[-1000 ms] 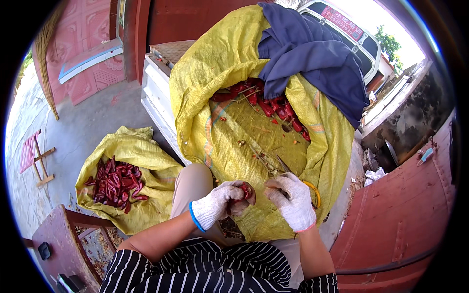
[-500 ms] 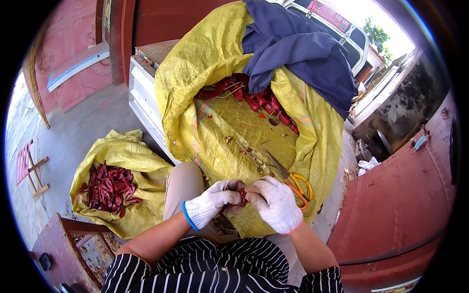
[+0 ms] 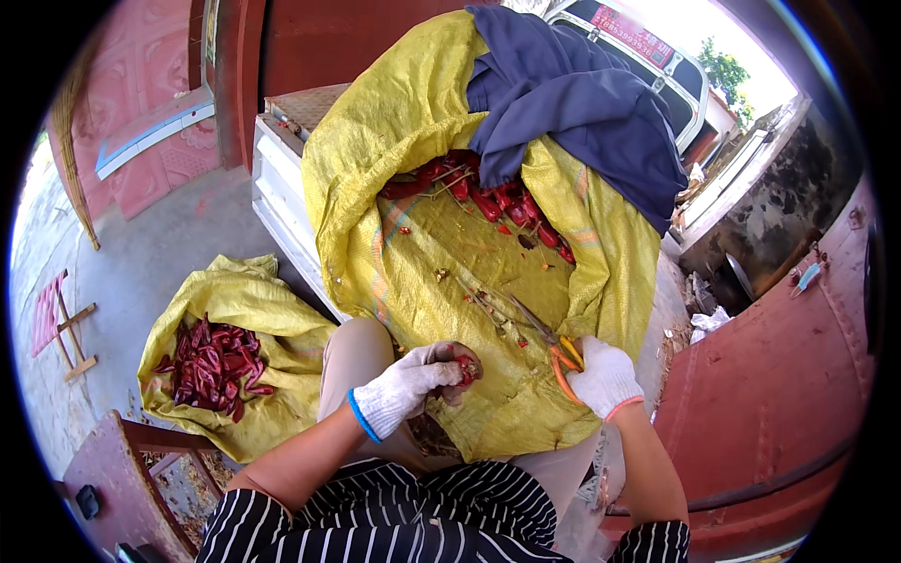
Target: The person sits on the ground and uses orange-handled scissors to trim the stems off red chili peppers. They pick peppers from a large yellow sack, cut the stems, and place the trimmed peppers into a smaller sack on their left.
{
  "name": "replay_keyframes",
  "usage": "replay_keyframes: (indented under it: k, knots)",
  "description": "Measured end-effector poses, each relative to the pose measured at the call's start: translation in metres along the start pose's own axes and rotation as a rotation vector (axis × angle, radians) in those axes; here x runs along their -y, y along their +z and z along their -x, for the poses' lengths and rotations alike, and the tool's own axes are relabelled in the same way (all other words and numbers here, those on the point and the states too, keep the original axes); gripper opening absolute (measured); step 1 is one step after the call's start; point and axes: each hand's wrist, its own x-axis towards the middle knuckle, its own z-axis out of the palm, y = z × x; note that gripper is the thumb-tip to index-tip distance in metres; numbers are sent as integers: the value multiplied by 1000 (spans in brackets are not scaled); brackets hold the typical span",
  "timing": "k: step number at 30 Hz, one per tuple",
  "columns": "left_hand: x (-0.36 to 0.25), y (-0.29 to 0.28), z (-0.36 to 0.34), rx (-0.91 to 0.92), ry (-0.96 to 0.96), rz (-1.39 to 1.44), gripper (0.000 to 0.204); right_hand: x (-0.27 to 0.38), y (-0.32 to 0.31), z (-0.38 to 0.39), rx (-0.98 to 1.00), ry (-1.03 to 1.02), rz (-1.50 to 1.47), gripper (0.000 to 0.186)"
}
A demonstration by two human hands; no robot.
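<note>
My left hand [image 3: 422, 375], in a white glove with a blue cuff, is closed around a red chili pepper [image 3: 465, 369], mostly hidden by the fingers. To the right, my right hand [image 3: 603, 377], gloved with a pink cuff, is at the orange-handled scissors [image 3: 560, 359], fingers closed about the handles. The scissors' dark blades [image 3: 533, 319] point away to the upper left over the large yellow woven sack [image 3: 422, 281]. Dried stems and small red scraps lie on the sack near the blades. Farther back, red chili peppers [image 3: 493, 202] show in its opening.
A smaller yellow sack [image 3: 291, 342] of red chilies [image 3: 214, 366] sits on the floor to my left. Dark blue cloth [image 3: 582, 103] drapes over the large sack's far side. A wooden stool [image 3: 113, 479] is at lower left, a folding stool [image 3: 61, 324] beyond; a red metal panel [image 3: 751, 394] stands right.
My right hand has left my left hand and moved right onto the scissors' handles. The left hand stays in place, still holding the chili pepper.
</note>
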Motion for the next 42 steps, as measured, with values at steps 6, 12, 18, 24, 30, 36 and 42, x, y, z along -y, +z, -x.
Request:
replay_keyframes:
  k: [6,12,18,24,30,36,42]
  knots:
    - [6,-9,0,-40,43,33,33,2,-15,50,-195,-108,-223,43]
    - [9,-17,-5,76,87,36,30,27,-20,80,-237,-298,-118,53]
    - [3,-12,-2,35,108,16,31,34,-23,79,-301,-331,-67,55]
    - [-3,-5,1,-25,185,-89,30,34,-19,80,-386,-388,-55,56]
    - [-2,-7,2,-33,243,-188,25,39,-21,80,-355,-367,3,50]
    - [1,-3,1,-145,386,-248,16,49,-13,75,-361,-298,-45,46]
    - [5,1,-3,-263,462,-260,14,57,6,76,-324,-226,-151,44]
